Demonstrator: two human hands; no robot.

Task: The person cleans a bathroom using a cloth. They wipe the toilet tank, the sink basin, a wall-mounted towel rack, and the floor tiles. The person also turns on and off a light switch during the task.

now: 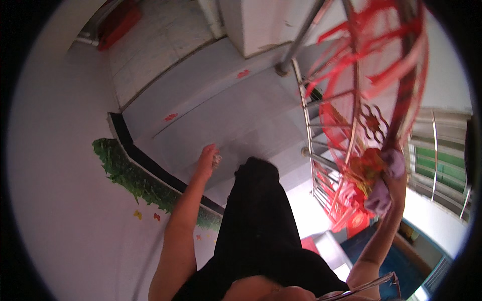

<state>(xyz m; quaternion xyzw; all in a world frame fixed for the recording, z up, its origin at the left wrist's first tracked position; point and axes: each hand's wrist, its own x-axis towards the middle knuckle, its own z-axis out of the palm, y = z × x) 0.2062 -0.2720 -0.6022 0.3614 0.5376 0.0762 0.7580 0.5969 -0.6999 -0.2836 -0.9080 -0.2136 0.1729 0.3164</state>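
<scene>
My left hand point(208, 162) is in the middle of the view, above the grey stair steps, its fingers curled round a small pale crumpled thing point(217, 160), perhaps tissue. At the right, my right hand point(394, 175) grips a lavender cloth point(378, 197) at the stair handrail point(407, 71). The cloth hangs down on both sides of the hand, and part of the fingers is hidden. Beside it, red and gold artificial flowers point(365, 165) are fixed to the railing. Red ribbon point(391, 81) winds round the rail above, somewhat blurred.
Grey steps point(241, 109) with red stickers lie ahead and rise to a tiled landing point(162, 41). Metal balusters point(309, 128) line the right side. A black skirting point(158, 165) and a green leaf wall decal point(124, 175) run along the left wall. A white pillar point(260, 26) stands ahead.
</scene>
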